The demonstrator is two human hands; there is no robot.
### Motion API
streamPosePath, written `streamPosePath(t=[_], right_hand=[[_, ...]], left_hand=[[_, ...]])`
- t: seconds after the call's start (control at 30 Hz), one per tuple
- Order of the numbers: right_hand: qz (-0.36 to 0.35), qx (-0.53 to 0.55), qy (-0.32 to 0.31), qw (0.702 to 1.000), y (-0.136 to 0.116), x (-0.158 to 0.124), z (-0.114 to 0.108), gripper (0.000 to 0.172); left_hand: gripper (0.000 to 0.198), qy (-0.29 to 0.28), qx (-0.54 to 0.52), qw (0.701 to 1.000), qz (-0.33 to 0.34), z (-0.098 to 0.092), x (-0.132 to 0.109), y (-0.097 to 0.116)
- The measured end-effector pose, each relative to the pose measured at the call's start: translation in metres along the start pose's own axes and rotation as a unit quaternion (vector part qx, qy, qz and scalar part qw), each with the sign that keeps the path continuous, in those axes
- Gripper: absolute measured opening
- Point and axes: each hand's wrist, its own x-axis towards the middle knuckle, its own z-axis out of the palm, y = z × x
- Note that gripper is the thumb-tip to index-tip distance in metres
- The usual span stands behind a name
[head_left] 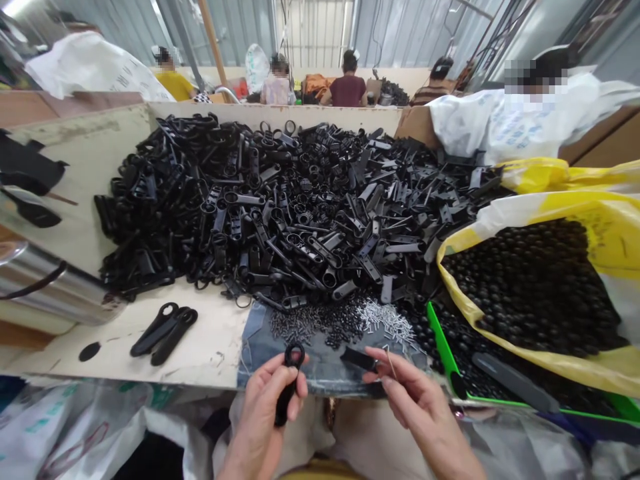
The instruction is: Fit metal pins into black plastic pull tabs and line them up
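Note:
My left hand (267, 400) grips a long black plastic handle piece (289, 383) with a ring at its top end, held upright near the table's front edge. My right hand (415, 400) pinches a thin metal pin (390, 360) between thumb and fingers, with a flat black piece (359, 359) at the fingertips. Just beyond both hands lie small black pellets (320, 323) and silver pins (385, 317) on a denim cloth (325, 363). A big heap of black plastic parts (295, 207) covers the table (90, 160) behind them.
A yellow bag (615, 233) full of black beads (535, 287) and a green tray (440, 340) stand at the right. Two joined black handles (165, 330) lie at the front left, beside a steel cylinder (50, 287). Several people work at the back.

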Motion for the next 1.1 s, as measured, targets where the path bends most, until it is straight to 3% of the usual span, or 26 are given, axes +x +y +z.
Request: streamPosePath(t=[0.17, 0.33, 0.53, 0.67, 0.83, 1.1], right_hand=[[-0.093, -0.147, 0.019, 0.984, -0.013, 0.0, -0.002, 0.036], [-0.296, -0.284, 0.045, 0.911, -0.023, 0.003, 0.0, 0.023], [-0.394, -0.289, 0.053, 0.871, -0.026, -0.008, 0.011, 0.032], [-0.457, -0.287, 0.028, 0.842, -0.029, -0.009, 0.027, 0.026], [-0.465, -0.263, 0.05, 0.844, -0.025, -0.006, 0.045, 0.028], [-0.456, -0.258, 0.073, 0.849, -0.028, -0.007, 0.052, 0.032]], left_hand=[[0.039, -0.005, 0.006, 1.0, -0.002, 0.002, 0.003, -0.004], [0.044, -0.059, -0.039, 0.997, -0.008, 0.005, 0.002, -0.008], [0.036, -0.083, -0.124, 0.987, -0.065, 0.011, -0.007, -0.006], [0.035, -0.087, -0.156, 0.981, -0.073, 0.015, -0.012, -0.005], [0.028, -0.104, -0.155, 0.98, -0.064, 0.016, -0.015, -0.002], [0.026, -0.11, -0.139, 0.983, -0.051, 0.017, -0.016, -0.003]])
